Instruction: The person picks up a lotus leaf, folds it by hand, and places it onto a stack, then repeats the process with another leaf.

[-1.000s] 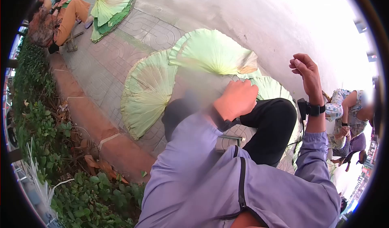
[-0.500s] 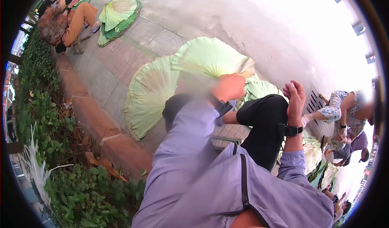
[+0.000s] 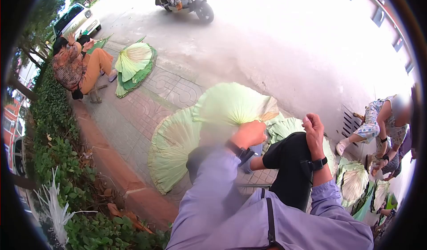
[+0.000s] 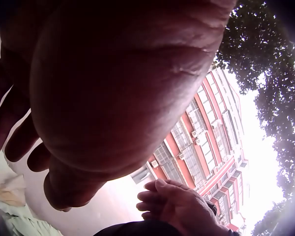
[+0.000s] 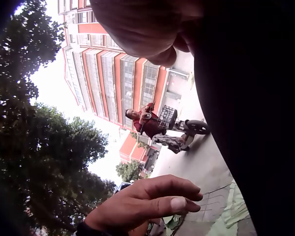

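Note:
My left hand (image 3: 250, 134) hangs in front of my body with its fingers loosely bent and nothing in them. In the head view it overlaps the lower edge of a large pale green lotus leaf (image 3: 231, 102) with a brown patch. Another lotus leaf (image 3: 174, 154) lies left of it on the paving, and more leaves (image 3: 284, 127) lie to the right. My right hand (image 3: 314, 136) is beside my raised knee (image 3: 287, 161), fingers loosely curled and holding nothing. The left wrist view shows the fingers (image 4: 17, 128) of my left hand hanging apart.
A stack of leaves (image 3: 134, 63) lies farther up the pavement, near a seated person (image 3: 84, 67) in orange trousers. Along the left runs a reddish kerb (image 3: 111, 161) with a hedge (image 3: 58, 147). At right another person (image 3: 382, 121) bends by more leaves (image 3: 351, 179). A scooter (image 3: 187, 1) is on the road.
The head view has tilted up, bringing the scooter and a car into sight. My right hand has come down and inward to beside the knee. My left hand has drawn slightly left, staying empty.

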`<control>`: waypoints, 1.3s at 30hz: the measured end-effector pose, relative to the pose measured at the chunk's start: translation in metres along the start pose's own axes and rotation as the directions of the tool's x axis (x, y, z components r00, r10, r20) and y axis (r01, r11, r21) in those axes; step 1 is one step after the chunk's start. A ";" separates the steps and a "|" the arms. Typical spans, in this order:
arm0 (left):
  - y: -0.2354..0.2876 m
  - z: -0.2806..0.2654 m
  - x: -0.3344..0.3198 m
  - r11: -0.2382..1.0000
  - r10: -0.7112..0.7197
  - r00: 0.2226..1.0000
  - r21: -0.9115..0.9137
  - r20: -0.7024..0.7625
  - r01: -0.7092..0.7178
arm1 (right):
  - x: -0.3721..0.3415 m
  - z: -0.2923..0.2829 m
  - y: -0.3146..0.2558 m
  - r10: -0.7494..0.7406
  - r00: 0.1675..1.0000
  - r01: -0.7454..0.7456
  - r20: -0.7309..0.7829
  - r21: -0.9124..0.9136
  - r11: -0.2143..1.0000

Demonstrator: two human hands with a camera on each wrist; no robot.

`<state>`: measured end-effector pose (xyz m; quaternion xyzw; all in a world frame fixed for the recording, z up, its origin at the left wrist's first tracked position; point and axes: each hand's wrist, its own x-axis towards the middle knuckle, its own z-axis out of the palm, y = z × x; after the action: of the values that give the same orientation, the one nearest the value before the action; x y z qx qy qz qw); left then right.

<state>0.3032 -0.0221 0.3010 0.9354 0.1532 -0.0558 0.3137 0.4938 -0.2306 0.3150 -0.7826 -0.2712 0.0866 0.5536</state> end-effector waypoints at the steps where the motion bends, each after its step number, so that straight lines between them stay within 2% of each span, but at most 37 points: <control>1: 0.000 -0.001 0.000 1.000 -0.001 1.000 0.012 0.012 0.001 | 0.001 0.000 0.001 0.004 1.000 -0.004 0.000 -0.001 1.000; 16: -0.006 0.003 0.006 0.993 -0.081 0.995 0.086 0.061 0.075 | 0.003 -0.004 0.011 -0.039 0.999 0.039 0.026 -0.010 0.999; 19: -0.026 0.019 0.012 0.999 -0.003 0.998 0.045 -0.069 0.006 | 0.002 -0.004 0.010 -0.048 0.999 0.048 0.009 -0.031 0.998; 25: -0.030 0.015 0.015 0.994 0.034 0.949 -0.091 -0.315 -0.066 | 0.002 -0.005 0.012 -0.032 0.999 0.032 0.042 -0.011 0.999; 29: -0.034 0.015 0.013 0.975 0.004 0.908 -0.200 -0.419 -0.096 | 0.004 -0.005 0.021 -0.024 0.997 0.025 0.080 -0.015 1.000; 34: -0.034 0.007 0.001 0.963 -0.001 0.842 -0.227 -0.539 -0.144 | 0.003 -0.006 0.019 -0.020 0.997 0.021 0.075 -0.013 1.000; 37: -0.037 -0.002 -0.003 0.948 -0.032 0.816 -0.277 -0.578 -0.158 | 0.002 -0.006 0.021 -0.045 0.997 0.047 0.070 -0.033 0.998; 39: -0.027 -0.021 -0.018 0.925 -0.112 0.820 -0.359 -0.561 -0.120 | 0.003 -0.007 0.024 -0.061 0.996 0.064 0.061 -0.049 0.997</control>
<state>0.2774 0.0068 0.3056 0.8304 0.2459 0.2586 0.4279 0.5072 -0.2402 0.2963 -0.7846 -0.3140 0.0858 0.5277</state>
